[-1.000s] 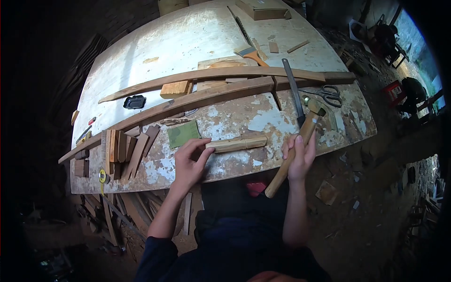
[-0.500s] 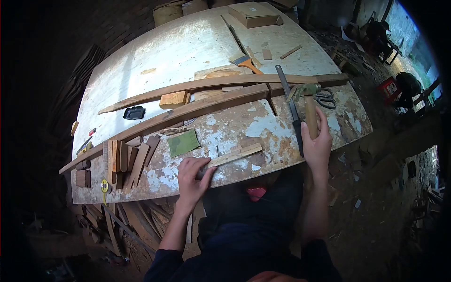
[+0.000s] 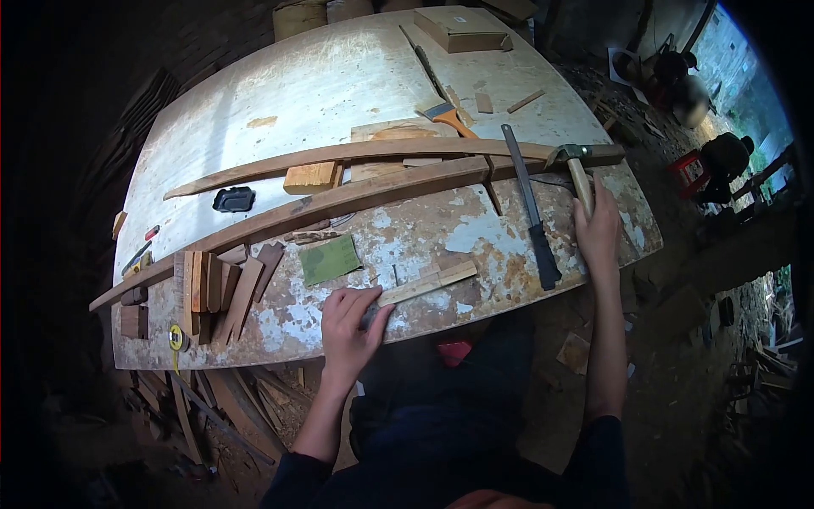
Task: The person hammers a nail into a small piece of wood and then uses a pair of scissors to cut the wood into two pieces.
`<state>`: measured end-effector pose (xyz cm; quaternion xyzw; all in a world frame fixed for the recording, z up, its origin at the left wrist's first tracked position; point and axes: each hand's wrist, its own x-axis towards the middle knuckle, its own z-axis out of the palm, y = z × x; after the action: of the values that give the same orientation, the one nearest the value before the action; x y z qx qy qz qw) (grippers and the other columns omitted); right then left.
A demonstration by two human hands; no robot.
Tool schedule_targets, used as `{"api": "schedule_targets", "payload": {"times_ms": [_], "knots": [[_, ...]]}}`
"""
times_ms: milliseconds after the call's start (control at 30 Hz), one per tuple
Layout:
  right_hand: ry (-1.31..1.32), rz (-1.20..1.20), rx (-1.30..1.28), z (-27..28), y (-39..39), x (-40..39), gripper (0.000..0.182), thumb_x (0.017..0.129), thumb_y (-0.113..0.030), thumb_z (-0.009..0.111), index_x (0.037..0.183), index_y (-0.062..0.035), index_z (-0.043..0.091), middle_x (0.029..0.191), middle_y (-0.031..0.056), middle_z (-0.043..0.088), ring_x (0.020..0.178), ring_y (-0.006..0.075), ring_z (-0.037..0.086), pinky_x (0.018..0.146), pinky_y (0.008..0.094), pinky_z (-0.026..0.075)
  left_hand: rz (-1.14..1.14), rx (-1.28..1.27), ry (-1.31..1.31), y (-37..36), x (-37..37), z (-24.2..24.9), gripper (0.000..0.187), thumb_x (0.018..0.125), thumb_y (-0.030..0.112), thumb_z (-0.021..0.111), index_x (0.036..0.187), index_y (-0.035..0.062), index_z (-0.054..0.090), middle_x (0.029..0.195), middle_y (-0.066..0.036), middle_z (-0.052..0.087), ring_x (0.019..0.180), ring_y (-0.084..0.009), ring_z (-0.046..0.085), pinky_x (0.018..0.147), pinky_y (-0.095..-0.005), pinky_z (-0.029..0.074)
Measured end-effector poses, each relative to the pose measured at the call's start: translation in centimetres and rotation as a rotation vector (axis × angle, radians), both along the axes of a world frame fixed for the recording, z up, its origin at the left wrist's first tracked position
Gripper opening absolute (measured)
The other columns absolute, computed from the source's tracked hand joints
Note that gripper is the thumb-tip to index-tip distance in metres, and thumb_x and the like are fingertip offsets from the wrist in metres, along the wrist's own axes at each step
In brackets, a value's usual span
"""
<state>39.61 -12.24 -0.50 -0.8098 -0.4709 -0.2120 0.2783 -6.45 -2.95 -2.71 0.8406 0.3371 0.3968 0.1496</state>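
My right hand (image 3: 600, 231) grips the wooden handle of a hammer (image 3: 582, 185) near the table's right edge. The hammer's metal head lies over the end of a long curved wooden piece (image 3: 365, 153). Just left of it is a flat file (image 3: 527, 204) with a black handle. At the front edge, my left hand (image 3: 349, 327) is closed around the near end of a small pale wood strip (image 3: 432, 282), which lies on the table. A nail (image 3: 394, 273) stands beside the strip. A green sandpaper piece (image 3: 330, 260) lies beyond my left hand.
A second long wooden beam (image 3: 339, 204) crosses the worn table (image 3: 280, 102). Wood blocks (image 3: 203, 284) and a tape measure (image 3: 176, 338) sit at left. Farther back are a black tray (image 3: 234, 199), a brush (image 3: 445, 116) and a cardboard box (image 3: 462, 30). Offcuts litter the floor.
My right hand has shifted right with the hammer, away from the file. The scissors seen there before are now mostly covered. My left hand stays on the wood strip.
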Motion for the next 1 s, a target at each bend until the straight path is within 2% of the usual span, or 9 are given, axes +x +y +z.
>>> {"api": "schedule_targets", "payload": {"times_ms": [233, 367, 467, 567, 667, 700, 800, 900, 1000], "knots": [[0.027, 0.134, -0.132, 0.7, -3.8, -8.7, 0.032, 0.090, -0.024, 0.087, 0.106, 0.0011, 0.074, 0.142, 0.0223, 0.061, 0.130, 0.0421, 0.059, 0.112, 0.0534, 0.046, 0.000, -0.005, -0.006, 0.2, 0.0, 0.1, 0.031, 0.084, 0.010, 0.092, 0.111, 0.0022, 0.081, 0.102, -0.011, 0.080, 0.097, -0.0312, 0.070, 0.088, -0.0414, 0.055], [0.098, 0.171, -0.154, -0.9, -4.6, -9.5, 0.032, 0.086, -0.021, 0.090, 0.100, 0.0000, 0.070, 0.143, 0.0214, 0.060, 0.134, 0.0429, 0.056, 0.112, 0.0530, 0.045, -0.011, 0.002, -0.011, 0.2, 0.0, -0.3, 0.032, 0.084, 0.010, 0.092, 0.112, 0.0024, 0.081, 0.102, -0.011, 0.079, 0.098, -0.0313, 0.071, 0.089, -0.0415, 0.055], [0.120, 0.152, -0.113, -0.4, -5.1, -9.6, 0.028, 0.089, -0.017, 0.086, 0.099, 0.0001, 0.067, 0.124, 0.0216, 0.069, 0.117, 0.0397, 0.067, 0.098, 0.0502, 0.052, -0.042, 0.005, -0.007, 0.0, -0.2, 0.1, 0.032, 0.082, 0.009, 0.093, 0.112, 0.0025, 0.081, 0.102, -0.010, 0.079, 0.098, -0.0311, 0.071, 0.089, -0.0415, 0.055], [0.602, 0.058, -0.240, 1.8, -6.2, -10.8, 0.021, 0.093, -0.009, 0.077, 0.105, 0.0001, 0.062, 0.097, 0.0199, 0.072, 0.089, 0.0366, 0.072, 0.079, 0.0458, 0.054, -0.117, -0.038, -0.077, -1.0, 0.1, 0.0, 0.034, 0.080, 0.008, 0.095, 0.111, 0.0027, 0.081, 0.102, -0.010, 0.079, 0.096, -0.0299, 0.071, 0.087, -0.0407, 0.056], [0.632, 0.099, -0.142, 1.1, -8.0, -11.7, 0.019, 0.097, -0.004, 0.068, 0.113, -0.0002, 0.058, 0.081, 0.0194, 0.068, 0.072, 0.0340, 0.071, 0.069, 0.0435, 0.053, -0.209, -0.084, -0.103, -2.7, 0.8, -0.3, 0.036, 0.078, 0.008, 0.097, 0.109, 0.0010, 0.081, 0.100, -0.012, 0.080, 0.092, -0.0300, 0.073, 0.083, -0.0395, 0.057], [0.704, 0.054, -0.223, 1.3, -8.7, -11.8, 0.022, 0.098, -0.002, 0.064, 0.119, 0.0001, 0.058, 0.084, 0.0182, 0.070, 0.078, 0.0293, 0.073, 0.071, 0.0408, 0.053, -0.217, -0.107, -0.098, -3.3, 1.2, -0.1, 0.036, 0.077, 0.009, 0.097, 0.109, 0.0012, 0.081, 0.101, -0.011, 0.080, 0.091, -0.0288, 0.074, 0.082, -0.0386, 0.057], [0.746, 0.126, 0.048, -0.8, -10.4, -13.2, 0.014, 0.106, -0.005, 0.062, 0.119, -0.0013, 0.061, 0.080, -0.0015, 0.051, 0.072, 0.0078, 0.043, 0.063, 0.0272, 0.038, -0.270, -0.115, -0.101, -4.1, 2.7, -0.7, 0.035, 0.078, 0.009, 0.096, 0.110, 0.0025, 0.082, 0.101, -0.010, 0.080, 0.093, -0.0285, 0.074, 0.084, -0.0398, 0.057], [0.734, 0.055, -0.083, -2.7, -13.1, -14.2, 0.018, 0.108, -0.009, 0.061, 0.122, 0.0023, 0.063, 0.084, 0.0068, 0.069, 0.074, 0.0161, 0.064, 0.067, 0.0354, 0.050, -0.241, -0.103, -0.109, -4.5, 4.1, -0.7, 0.034, 0.079, 0.009, 0.096, 0.110, 0.0035, 0.082, 0.103, -0.009, 0.081, 0.096, -0.0281, 0.074, 0.086, -0.0401, 0.057], [0.915, 0.163, 0.033, -2.0, -13.9, -17.8, 0.019, 0.113, -0.013, 0.057, 0.121, 0.0023, 0.066, 0.083, 0.0013, 0.064, 0.073, 0.0107, 0.059, 0.065, 0.0320, 0.048, -0.204, -0.069, -0.086, -4.2, 5.0, -0.6, 0.034, 0.079, 0.008, 0.095, 0.111, 0.0037, 0.081, 0.108, -0.009, 0.081, 0.098, -0.0285, 0.073, 0.086, -0.0392, 0.056]]}}
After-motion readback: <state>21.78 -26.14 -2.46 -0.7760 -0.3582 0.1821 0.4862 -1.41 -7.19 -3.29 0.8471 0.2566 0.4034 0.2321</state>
